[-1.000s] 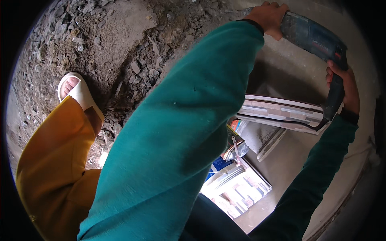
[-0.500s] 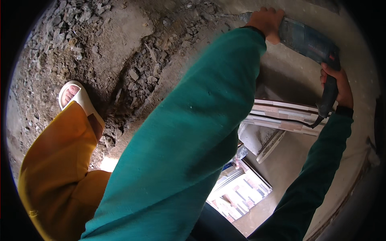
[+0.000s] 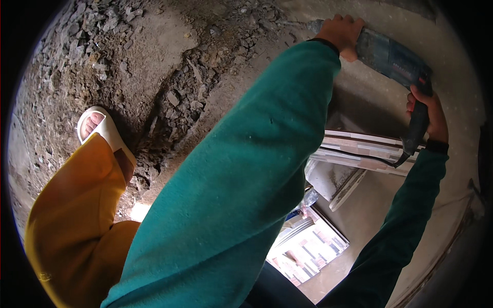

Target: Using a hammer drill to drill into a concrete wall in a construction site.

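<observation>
Drill [image 3: 393,57]: while we are holding it at top right, its bit [image 3: 294,23] is pointing toward rubble [image 3: 242,50].
Left hand [image 3: 341,37]: our fingers are wrapping its front.
Right hand [image 3: 434,112]: our fingers are gripping its handle [image 3: 418,123].
Ground [image 3: 159,38]: we are judging it partly broken; smooth concrete [image 3: 459,120] is lying whole.

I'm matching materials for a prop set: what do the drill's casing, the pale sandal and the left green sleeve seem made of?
Drill casing: probably hard plastic, dull, judging by its rounded, moulded-looking shape.
Pale sandal: perhaps foam or rubber; its broad strap looks smooth and matte.
Left green sleeve: soft matte fabric, possibly fleece; it creases loosely.
</observation>
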Available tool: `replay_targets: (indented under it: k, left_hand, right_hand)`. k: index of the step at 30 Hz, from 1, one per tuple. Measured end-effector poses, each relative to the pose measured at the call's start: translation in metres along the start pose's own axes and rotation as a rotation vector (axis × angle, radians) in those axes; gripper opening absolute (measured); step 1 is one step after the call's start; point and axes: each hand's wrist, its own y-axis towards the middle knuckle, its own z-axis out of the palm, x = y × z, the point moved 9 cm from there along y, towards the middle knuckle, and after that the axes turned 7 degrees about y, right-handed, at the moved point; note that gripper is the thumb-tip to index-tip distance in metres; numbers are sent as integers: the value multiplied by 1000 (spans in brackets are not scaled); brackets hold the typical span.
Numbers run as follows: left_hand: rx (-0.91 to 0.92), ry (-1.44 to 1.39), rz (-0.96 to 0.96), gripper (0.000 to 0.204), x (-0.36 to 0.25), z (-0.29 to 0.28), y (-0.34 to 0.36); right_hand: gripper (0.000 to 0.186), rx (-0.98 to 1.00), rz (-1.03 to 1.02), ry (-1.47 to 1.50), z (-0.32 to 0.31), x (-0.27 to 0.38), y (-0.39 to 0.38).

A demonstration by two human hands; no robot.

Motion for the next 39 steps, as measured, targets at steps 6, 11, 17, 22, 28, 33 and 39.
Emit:
replay_targets:
  k: [6,11,17,22,28,33,39]
  left_hand:
    - [26,-24,18,84,0,-1,1]
    - [38,-11,55,81,0,-6,-19]
    - [3,-63,185,86,10,-27,-60]
    - [-118,-190,306,86,30,-53,-115]
    - [-253,-278,350,77,58,-85,-210]
    - [-175,-280,239,73,26,-84,-225]
    - [-318,-437,103,72,54,-85,-218]
  right_hand:
    - [31,-21,55,68,1,-11,-4]
    - [29,-85,17,59,26,-24,-26]
    - [24,-200,-227,140,75,-34,-76]
    - [46,-376,-407,-156,149,-51,-127]
    - [68,-483,-355,-324,269,-98,-201]
    - [66,-488,-339,-140,220,-90,-238]
    - [72,-412,-449,-437,235,-33,-217]
